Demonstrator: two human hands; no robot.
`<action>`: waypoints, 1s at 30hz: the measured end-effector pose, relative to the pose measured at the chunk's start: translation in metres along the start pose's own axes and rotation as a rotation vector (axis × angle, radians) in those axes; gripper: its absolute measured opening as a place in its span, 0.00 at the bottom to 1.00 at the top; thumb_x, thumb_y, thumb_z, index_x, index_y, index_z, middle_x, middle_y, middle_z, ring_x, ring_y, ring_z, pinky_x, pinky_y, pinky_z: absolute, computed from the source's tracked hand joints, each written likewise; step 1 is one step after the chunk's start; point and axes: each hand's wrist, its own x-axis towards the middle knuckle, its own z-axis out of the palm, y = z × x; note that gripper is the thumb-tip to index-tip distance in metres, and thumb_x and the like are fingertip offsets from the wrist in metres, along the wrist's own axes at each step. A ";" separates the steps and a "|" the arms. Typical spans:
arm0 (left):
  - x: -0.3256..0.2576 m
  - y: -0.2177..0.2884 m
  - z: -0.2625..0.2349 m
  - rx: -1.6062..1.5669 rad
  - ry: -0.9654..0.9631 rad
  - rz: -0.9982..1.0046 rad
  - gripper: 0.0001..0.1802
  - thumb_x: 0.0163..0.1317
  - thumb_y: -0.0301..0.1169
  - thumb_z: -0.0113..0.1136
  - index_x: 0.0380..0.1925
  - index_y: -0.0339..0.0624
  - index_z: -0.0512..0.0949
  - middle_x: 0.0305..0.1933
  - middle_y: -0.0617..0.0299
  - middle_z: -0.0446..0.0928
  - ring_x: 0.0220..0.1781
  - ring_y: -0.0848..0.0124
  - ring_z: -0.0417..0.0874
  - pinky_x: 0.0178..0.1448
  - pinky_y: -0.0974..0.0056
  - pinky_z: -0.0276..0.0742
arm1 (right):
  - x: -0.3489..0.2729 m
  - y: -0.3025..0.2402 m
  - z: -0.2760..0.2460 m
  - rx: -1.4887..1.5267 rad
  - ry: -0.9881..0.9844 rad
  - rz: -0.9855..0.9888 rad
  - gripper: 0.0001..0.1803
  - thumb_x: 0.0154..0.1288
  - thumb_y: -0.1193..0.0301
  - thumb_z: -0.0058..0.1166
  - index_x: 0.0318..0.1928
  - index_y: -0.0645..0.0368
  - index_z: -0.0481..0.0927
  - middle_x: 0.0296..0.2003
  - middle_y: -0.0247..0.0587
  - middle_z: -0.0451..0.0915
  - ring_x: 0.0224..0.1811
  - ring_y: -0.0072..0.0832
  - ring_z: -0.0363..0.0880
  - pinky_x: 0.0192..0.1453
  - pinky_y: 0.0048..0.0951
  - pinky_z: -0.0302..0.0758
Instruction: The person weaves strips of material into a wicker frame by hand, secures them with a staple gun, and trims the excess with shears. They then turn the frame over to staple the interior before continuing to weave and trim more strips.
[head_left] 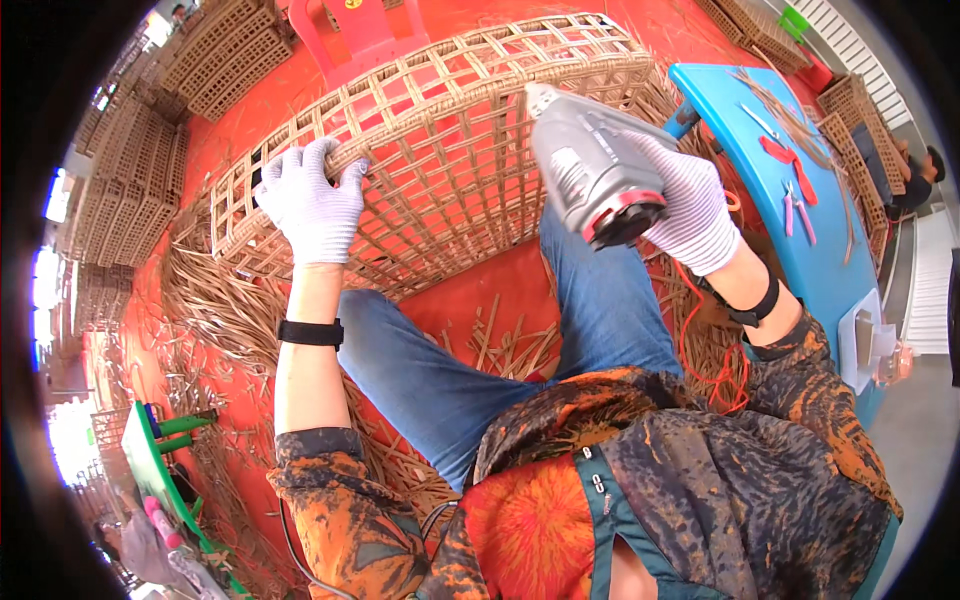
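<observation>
A long woven basket [455, 165] of brown strips in an open lattice stands in front of my knees. My left hand [315, 195], in a striped white glove, is closed over its near rim toward the left end. With my right hand [685, 195], gloved alike, I grip a grey heat gun [585, 165] with a red ring and a black back end. Its nozzle points away from me, over the basket's right part. The gun hides some of the lattice, and its handle is mostly covered by my fingers.
At right, a blue table [790, 160] carries pink-handled snips [797, 215], scissors, a red strip and loose fibres. An orange cord [715, 378] hangs below the gun. Dry strips [225, 290] litter the red floor. A red chair [365, 45] stands beyond; stacked baskets [125, 185] rise at left.
</observation>
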 end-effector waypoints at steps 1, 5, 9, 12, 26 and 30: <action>0.001 0.000 0.000 0.002 -0.029 -0.020 0.22 0.47 0.49 0.76 0.39 0.54 0.84 0.40 0.64 0.81 0.51 0.58 0.77 0.58 0.49 0.67 | -0.005 0.006 -0.001 -0.019 -0.015 0.053 0.34 0.49 0.63 0.71 0.59 0.58 0.78 0.38 0.53 0.86 0.42 0.48 0.87 0.47 0.41 0.83; 0.002 0.009 -0.007 0.028 -0.092 -0.112 0.25 0.45 0.53 0.77 0.39 0.52 0.84 0.40 0.65 0.82 0.51 0.57 0.77 0.58 0.51 0.67 | -0.019 0.018 -0.006 -0.029 0.005 0.091 0.33 0.51 0.65 0.70 0.59 0.58 0.78 0.41 0.54 0.85 0.44 0.49 0.86 0.49 0.40 0.83; -0.004 0.006 -0.010 -0.080 -0.096 -0.260 0.27 0.44 0.55 0.78 0.37 0.49 0.84 0.39 0.63 0.82 0.50 0.57 0.76 0.59 0.51 0.67 | -0.029 0.025 -0.005 0.058 0.072 0.133 0.31 0.54 0.67 0.69 0.60 0.58 0.77 0.43 0.54 0.85 0.45 0.49 0.86 0.50 0.39 0.83; -0.024 0.020 -0.020 -0.051 0.281 -0.208 0.21 0.50 0.47 0.78 0.29 0.42 0.84 0.36 0.55 0.80 0.44 0.61 0.78 0.56 0.54 0.72 | -0.042 0.031 -0.011 0.058 0.089 0.256 0.28 0.58 0.67 0.68 0.60 0.53 0.77 0.42 0.50 0.85 0.45 0.46 0.86 0.48 0.37 0.83; -0.030 0.038 -0.007 -1.262 -0.204 -1.082 0.20 0.62 0.37 0.69 0.50 0.35 0.83 0.23 0.70 0.70 0.21 0.81 0.67 0.25 0.72 0.63 | -0.103 0.063 -0.001 0.328 -0.043 0.541 0.20 0.71 0.82 0.50 0.63 0.68 0.72 0.55 0.46 0.80 0.55 0.30 0.81 0.62 0.32 0.78; -0.025 0.026 -0.001 -1.261 -0.208 -1.248 0.19 0.60 0.43 0.73 0.41 0.39 0.85 0.20 0.74 0.64 0.18 0.81 0.59 0.22 0.72 0.54 | -0.113 0.073 0.005 0.480 -0.076 0.604 0.18 0.78 0.77 0.41 0.64 0.69 0.71 0.59 0.49 0.77 0.60 0.34 0.77 0.68 0.37 0.74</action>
